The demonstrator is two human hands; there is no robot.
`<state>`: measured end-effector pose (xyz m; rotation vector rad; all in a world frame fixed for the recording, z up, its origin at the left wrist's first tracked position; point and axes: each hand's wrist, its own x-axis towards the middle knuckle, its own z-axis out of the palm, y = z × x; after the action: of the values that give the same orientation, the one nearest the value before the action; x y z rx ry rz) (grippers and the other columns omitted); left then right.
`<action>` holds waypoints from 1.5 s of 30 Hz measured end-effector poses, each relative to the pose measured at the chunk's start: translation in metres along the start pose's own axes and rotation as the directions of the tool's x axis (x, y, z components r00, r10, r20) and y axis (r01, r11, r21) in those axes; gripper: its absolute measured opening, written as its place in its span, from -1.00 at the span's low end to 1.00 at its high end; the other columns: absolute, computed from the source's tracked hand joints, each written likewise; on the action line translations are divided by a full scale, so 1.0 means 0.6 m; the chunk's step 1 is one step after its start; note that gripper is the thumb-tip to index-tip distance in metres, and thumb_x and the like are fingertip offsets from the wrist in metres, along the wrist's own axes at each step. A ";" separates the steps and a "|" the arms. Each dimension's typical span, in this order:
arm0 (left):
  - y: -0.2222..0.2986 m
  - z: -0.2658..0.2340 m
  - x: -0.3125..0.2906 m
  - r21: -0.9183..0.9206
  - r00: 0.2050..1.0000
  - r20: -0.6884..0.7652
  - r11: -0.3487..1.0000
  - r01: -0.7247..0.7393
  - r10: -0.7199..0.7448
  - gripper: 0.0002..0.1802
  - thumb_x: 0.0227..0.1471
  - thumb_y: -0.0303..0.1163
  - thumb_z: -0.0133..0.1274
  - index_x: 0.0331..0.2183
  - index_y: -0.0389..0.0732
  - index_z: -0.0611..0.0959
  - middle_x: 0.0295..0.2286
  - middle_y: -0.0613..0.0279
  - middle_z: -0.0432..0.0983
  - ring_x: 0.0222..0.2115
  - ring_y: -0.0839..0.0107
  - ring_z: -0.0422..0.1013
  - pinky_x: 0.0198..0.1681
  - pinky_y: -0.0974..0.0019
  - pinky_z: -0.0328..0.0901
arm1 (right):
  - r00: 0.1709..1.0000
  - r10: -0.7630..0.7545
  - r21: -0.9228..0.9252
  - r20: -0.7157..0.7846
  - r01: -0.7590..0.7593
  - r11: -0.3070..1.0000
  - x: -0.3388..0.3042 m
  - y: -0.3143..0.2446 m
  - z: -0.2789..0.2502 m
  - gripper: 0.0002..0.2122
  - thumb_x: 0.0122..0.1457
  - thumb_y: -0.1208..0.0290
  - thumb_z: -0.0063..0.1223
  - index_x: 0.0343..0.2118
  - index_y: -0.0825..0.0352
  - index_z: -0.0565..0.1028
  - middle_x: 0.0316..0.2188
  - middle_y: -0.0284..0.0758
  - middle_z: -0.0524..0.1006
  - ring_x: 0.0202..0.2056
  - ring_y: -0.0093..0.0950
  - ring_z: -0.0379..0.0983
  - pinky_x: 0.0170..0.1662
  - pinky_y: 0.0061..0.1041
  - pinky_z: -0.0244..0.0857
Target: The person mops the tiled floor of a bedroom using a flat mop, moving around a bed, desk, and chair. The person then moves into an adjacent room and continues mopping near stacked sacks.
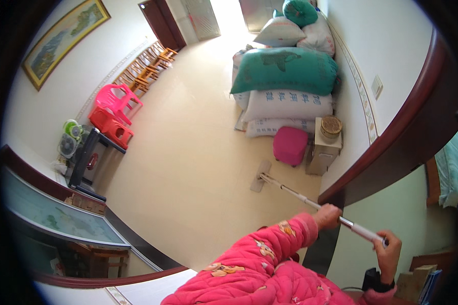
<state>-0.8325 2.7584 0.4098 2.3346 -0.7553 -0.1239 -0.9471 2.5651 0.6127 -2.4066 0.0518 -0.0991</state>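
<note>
A flat mop (303, 198) with a white and silver pole slants across the lower right. Its grey rectangular head (261, 176) lies on the tiled floor in front of a magenta stool. Partway down the pole, my left hand (328, 216) is wrapped round it, the arm in a quilted pink sleeve. Near the pole's upper end my right hand (388, 255) grips the handle, with a black band at the wrist. The fingers of both hands are closed on the pole.
Stuffed sacks (290, 71) are piled along the right wall, beside the magenta stool (290, 146) and a small cabinet (323, 150). Pink and red plastic chairs (114, 101), wooden chairs (145, 66) and a black stand (89, 162) line the left. A dark doorframe (392, 147) curves close to my hands.
</note>
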 end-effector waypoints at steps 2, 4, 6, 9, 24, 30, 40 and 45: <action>0.024 0.031 -0.012 -0.006 0.995 0.083 0.999 0.048 -0.047 -0.86 -0.30 -0.30 0.13 -0.63 -0.16 0.62 -0.61 0.00 0.51 -0.51 0.01 0.47 -0.39 0.05 0.37 | 0.985 -0.042 -0.065 0.168 0.053 0.996 -0.005 0.033 -0.013 -0.83 -0.13 0.52 0.10 -0.42 0.44 0.50 -0.57 -0.15 0.50 -0.53 -0.29 0.43 -0.43 -0.43 0.28; 0.037 0.050 -0.017 0.000 0.984 0.154 0.996 0.089 -0.088 -0.85 -0.30 -0.30 0.15 -0.61 -0.16 0.61 -0.59 0.00 0.51 -0.48 0.00 0.46 -0.38 0.05 0.36 | 0.952 -0.145 -0.079 0.270 0.172 0.982 -0.011 0.059 -0.012 -0.79 -0.15 0.51 0.11 -0.39 0.44 0.52 -0.52 -0.11 0.53 -0.49 -0.22 0.48 -0.40 -0.41 0.32; 0.038 0.062 -0.013 0.046 0.973 0.179 0.989 0.140 -0.146 -0.85 -0.29 -0.31 0.15 -0.58 -0.16 0.61 -0.56 0.00 0.52 -0.46 0.00 0.47 -0.35 0.05 0.36 | 0.969 -0.084 -0.021 0.232 0.092 0.996 -0.009 0.079 -0.002 -0.79 -0.14 0.50 0.11 -0.37 0.44 0.52 -0.50 -0.11 0.54 -0.46 -0.23 0.50 -0.37 -0.42 0.34; 0.007 0.069 -0.008 0.058 0.961 0.182 0.978 0.202 -0.209 -0.87 -0.27 -0.31 0.14 -0.56 -0.13 0.62 -0.55 0.01 0.52 -0.44 0.02 0.47 -0.34 0.06 0.37 | 0.972 -0.130 0.073 0.194 0.118 0.990 0.006 0.093 0.027 -0.80 -0.11 0.47 0.11 -0.39 0.44 0.53 -0.51 -0.11 0.55 -0.48 -0.30 0.52 -0.37 -0.46 0.36; -0.243 -0.057 -0.196 0.053 0.857 -0.424 0.937 0.345 -0.292 -0.63 -0.30 -0.48 0.13 -0.31 -0.26 0.48 -0.26 -0.06 0.38 -0.20 0.02 0.32 -0.08 0.17 0.25 | 0.840 -0.456 0.138 0.294 0.435 0.890 0.098 -0.059 0.461 -0.76 -0.03 0.42 0.03 -0.26 0.34 0.47 -0.46 -0.05 0.49 -0.41 -0.10 0.46 -0.33 -0.20 0.36; -0.220 -0.089 -0.289 -0.940 0.371 -0.069 0.185 0.287 -0.926 -0.74 0.03 -0.26 -0.02 -0.26 -0.20 0.48 -0.24 0.06 0.38 -0.30 0.26 0.43 -0.40 0.23 0.41 | 0.827 -0.483 0.120 0.287 0.470 0.875 0.092 -0.121 0.556 -0.71 -0.03 0.45 0.03 -0.21 0.40 0.42 -0.45 -0.09 0.47 -0.44 -0.17 0.47 -0.39 -0.25 0.38; -0.324 -0.189 -0.380 -0.992 0.620 0.082 -0.002 0.130 -0.780 -0.72 0.07 -0.18 -0.03 -0.50 -0.19 0.47 -0.67 0.30 0.38 -0.72 0.45 0.32 -0.70 0.38 0.22 | 0.369 -0.114 0.368 0.922 -0.752 0.547 0.074 -0.266 0.676 -0.68 -0.02 0.62 -0.14 -0.17 0.24 0.18 -0.67 -0.36 0.25 -0.78 -0.57 0.12 -0.79 -0.57 -0.05; -0.369 -0.289 -0.454 -0.988 0.701 0.095 -0.153 -0.020 -0.707 -0.71 0.08 -0.18 -0.06 -0.45 -0.23 0.46 -0.68 0.29 0.39 -0.75 0.46 0.34 -0.78 0.41 0.21 | 0.393 -0.120 0.405 0.912 -0.808 0.429 0.066 -0.379 0.750 -0.72 0.00 0.63 -0.15 -0.21 0.23 0.20 -0.59 -0.31 0.32 -0.77 -0.52 0.20 -0.78 -0.56 0.07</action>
<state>-0.9016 3.1421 0.3747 0.8184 0.4247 -0.2008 -0.8664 3.0313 0.4341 -1.0806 0.1176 1.1366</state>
